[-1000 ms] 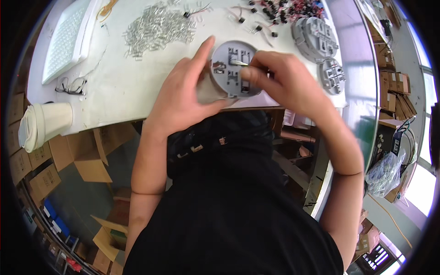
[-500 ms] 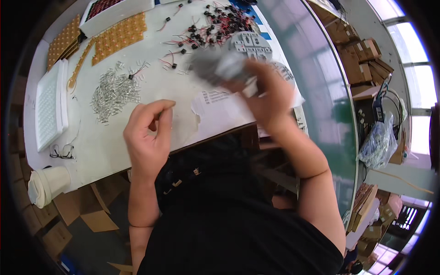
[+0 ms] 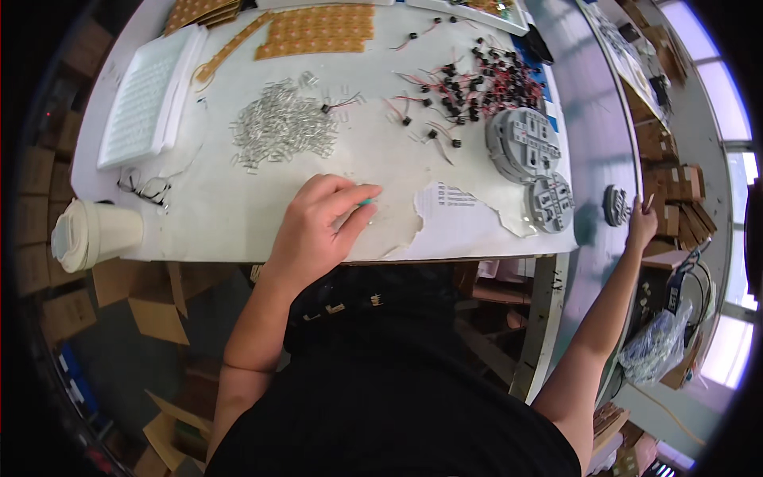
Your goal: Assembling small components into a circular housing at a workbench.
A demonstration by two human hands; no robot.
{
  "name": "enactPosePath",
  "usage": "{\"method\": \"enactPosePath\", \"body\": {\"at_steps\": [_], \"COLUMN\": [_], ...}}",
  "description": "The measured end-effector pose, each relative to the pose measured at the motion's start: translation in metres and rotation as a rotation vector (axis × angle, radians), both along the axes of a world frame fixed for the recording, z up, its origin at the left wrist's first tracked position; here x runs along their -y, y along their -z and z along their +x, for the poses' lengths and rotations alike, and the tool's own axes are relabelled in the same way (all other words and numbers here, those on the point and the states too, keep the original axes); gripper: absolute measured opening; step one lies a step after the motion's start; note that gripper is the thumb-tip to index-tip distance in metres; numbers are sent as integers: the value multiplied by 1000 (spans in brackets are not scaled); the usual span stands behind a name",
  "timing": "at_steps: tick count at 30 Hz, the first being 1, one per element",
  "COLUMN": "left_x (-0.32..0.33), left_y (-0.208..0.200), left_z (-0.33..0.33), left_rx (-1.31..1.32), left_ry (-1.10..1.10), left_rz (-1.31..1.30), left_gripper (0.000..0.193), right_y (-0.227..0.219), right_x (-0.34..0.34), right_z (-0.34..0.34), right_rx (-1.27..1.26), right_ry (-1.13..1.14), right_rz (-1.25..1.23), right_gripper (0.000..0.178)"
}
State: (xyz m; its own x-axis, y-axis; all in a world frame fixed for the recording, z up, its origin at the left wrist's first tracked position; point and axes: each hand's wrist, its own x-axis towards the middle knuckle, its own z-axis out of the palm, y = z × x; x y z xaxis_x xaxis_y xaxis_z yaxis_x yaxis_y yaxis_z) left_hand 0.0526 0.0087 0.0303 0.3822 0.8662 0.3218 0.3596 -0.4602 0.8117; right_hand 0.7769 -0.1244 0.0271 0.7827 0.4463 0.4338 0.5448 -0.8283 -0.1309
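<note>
1. Left hand (image 3: 318,226) rests curled on the desk (image 3: 230,215), fingertips on a small teal piece (image 3: 367,203); grip cannot be told.
2. Right hand (image 3: 640,226), fingers loosely spread, reaches far right, touching a grey disc (image 3: 614,205).
3. Two grey round plates (image 3: 534,159) lie between the hands.

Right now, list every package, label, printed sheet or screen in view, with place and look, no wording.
Printed paper sheet: white, torn edge, on the table's near edge, right of the left hand.
Cardboard boxes: brown, on the floor at left under the table.
Clear plastic bag: crumpled, at lower right below the right hand.
</note>
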Motion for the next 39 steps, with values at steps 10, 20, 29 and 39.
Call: {"method": "enactPosePath", "body": {"at_steps": [10,20,29,39], "left_x": [-6,9,20,5], "left_y": [1,-5,7,-4], "left_z": [15,25,-1,-15], "left_rx": [1,-45,161,-188], "left_ry": [152,111,-134,6], "left_rz": [102,116,97,282], "left_gripper": [17,16,20,75], "right_y": [-149,-96,-98,-61], "right_x": [-135,-119,-92,-236], "right_z": [-337,-302,-437,-530], "right_rx": [-331,-388,-590,-526], "right_ry": [-1059,-1001,-1579,-1683], "right_rz": [-246,-305,-239,-245], "right_gripper": [51,106,100,22]}}
